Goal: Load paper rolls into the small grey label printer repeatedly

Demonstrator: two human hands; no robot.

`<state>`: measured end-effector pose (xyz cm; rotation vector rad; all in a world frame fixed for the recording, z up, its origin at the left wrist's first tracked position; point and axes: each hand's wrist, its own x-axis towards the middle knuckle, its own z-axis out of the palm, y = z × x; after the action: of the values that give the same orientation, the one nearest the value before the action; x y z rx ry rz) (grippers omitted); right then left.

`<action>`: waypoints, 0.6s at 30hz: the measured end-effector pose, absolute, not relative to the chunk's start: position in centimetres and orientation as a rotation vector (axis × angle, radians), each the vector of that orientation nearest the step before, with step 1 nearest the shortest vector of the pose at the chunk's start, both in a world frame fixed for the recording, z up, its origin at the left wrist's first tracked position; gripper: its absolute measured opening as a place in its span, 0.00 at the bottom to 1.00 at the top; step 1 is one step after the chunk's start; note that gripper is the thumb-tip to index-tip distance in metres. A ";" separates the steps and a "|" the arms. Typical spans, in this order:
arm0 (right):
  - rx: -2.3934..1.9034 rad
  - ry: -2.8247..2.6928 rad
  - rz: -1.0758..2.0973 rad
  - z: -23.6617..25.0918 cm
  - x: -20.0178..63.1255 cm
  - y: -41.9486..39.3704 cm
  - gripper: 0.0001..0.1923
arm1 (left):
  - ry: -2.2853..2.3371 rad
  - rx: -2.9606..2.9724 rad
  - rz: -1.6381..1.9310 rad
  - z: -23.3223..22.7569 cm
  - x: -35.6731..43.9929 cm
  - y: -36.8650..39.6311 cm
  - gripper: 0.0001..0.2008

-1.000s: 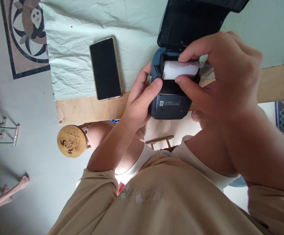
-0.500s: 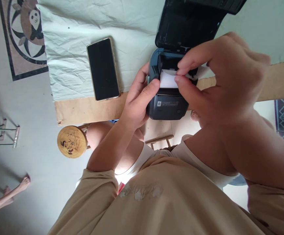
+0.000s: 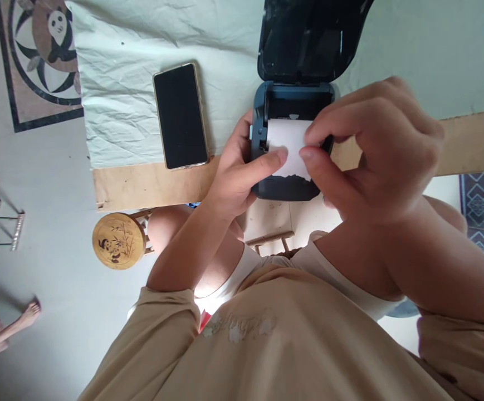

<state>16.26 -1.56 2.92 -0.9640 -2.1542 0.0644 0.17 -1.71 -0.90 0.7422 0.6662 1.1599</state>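
A small dark label printer (image 3: 286, 189) is held over the table's front edge, its black lid (image 3: 304, 42) swung up and back. White paper (image 3: 289, 133) comes out of its compartment and lies over the front, ending in a ragged torn edge. My left hand (image 3: 242, 167) grips the printer's left side, with the thumb pressing on the paper. At the paper's right edge, the thumb and forefinger of my right hand (image 3: 371, 142) are pinched together on it. That hand hides the printer's right side.
A phone (image 3: 182, 116) with a dark screen lies on the pale green cloth (image 3: 116, 111) to the left. Below the wooden table edge (image 3: 150, 186) stands a round wooden stool (image 3: 118, 240). Another person's bare foot (image 3: 30, 314) shows at the far left.
The paper now reaches over the printer's front, covering the label there. My left thumb has moved onto the paper. The loose white piece by my right hand is out of sight.
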 end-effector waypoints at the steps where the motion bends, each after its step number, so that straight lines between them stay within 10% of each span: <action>1: -1.016 -2.149 0.071 3.0 16.3 -1.6 0.05 | 0.658 0.759 1.156 -1.0 0.2 -1.7 0.15; 18: -1.040 -2.228 0.307 3.5 16.7 -1.8 0.10 | 0.557 0.805 1.157 -2.2 -0.1 -1.3 0.20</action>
<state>16.73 -1.78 3.47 -1.0397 -2.2284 0.3067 -0.10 -1.28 -2.16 0.8052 0.5568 1.1567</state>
